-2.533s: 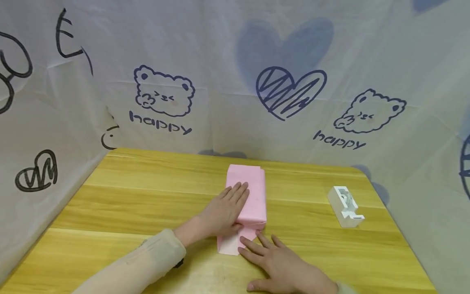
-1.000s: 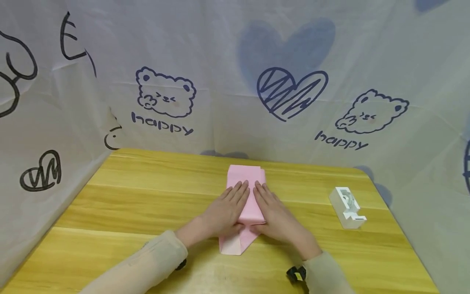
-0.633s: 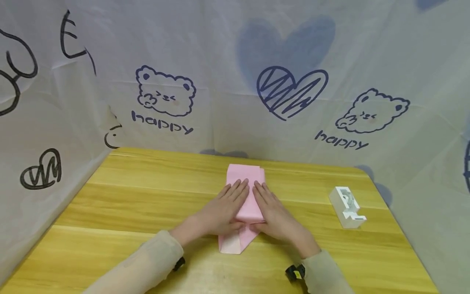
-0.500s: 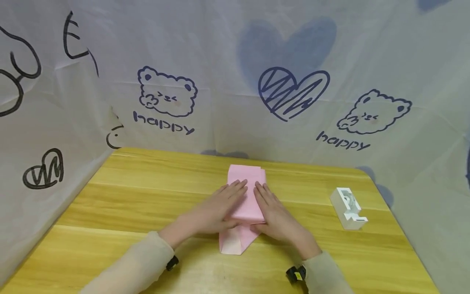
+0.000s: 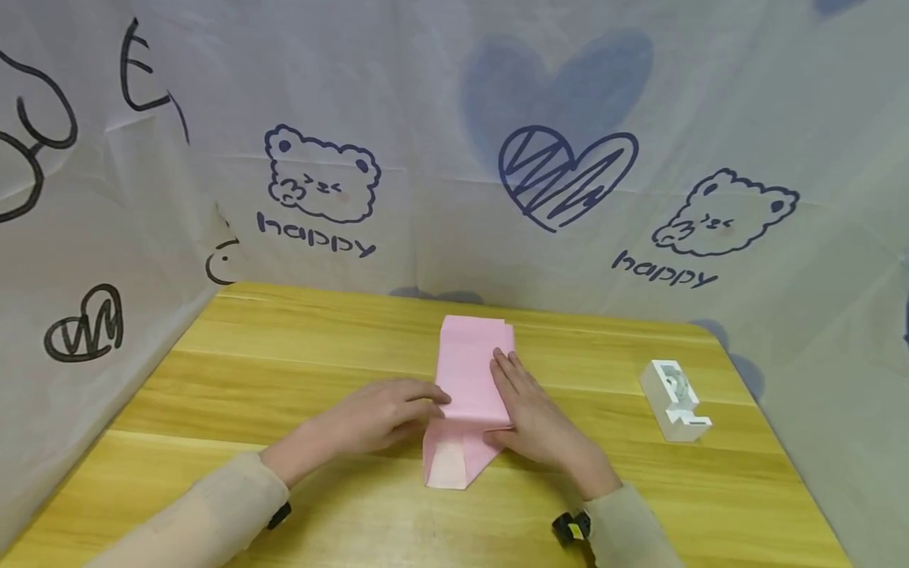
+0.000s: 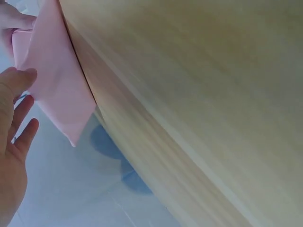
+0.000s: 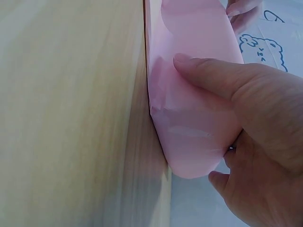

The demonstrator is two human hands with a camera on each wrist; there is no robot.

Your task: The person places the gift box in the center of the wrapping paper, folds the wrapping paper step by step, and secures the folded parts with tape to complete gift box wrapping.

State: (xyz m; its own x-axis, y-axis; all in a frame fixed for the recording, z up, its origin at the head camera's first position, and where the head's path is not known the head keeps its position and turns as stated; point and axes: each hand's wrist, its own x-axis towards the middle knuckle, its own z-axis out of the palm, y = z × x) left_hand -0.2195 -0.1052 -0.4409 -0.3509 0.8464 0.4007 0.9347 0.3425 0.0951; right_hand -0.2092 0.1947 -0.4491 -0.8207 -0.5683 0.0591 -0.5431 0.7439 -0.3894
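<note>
A pink paper-wrapped package point(image 5: 469, 367) lies lengthwise on the wooden table, its near end showing a folded flap point(image 5: 447, 464) with a paler inner face. My right hand point(image 5: 536, 418) rests on the package's right side, fingers straight along the top. In the right wrist view, that hand's thumb lies against the pink paper point(image 7: 199, 127) at the near end. At the near left corner is my left hand point(image 5: 387, 414), its loosely bent fingertips right at the package's edge. The left wrist view has the thumb and fingers spread beside the pink paper point(image 6: 61, 80).
To the right stands a white tape dispenser point(image 5: 671, 402) with a roll in it. A pale cloth point(image 5: 440, 189) with drawn hearts and bears hangs behind and beside the wooden table point(image 5: 284, 371). Both wrists carry dark straps.
My right hand came up from the table beside the flap onto the package's right side and stayed there. My left hand has slid back off the top to the near left edge.
</note>
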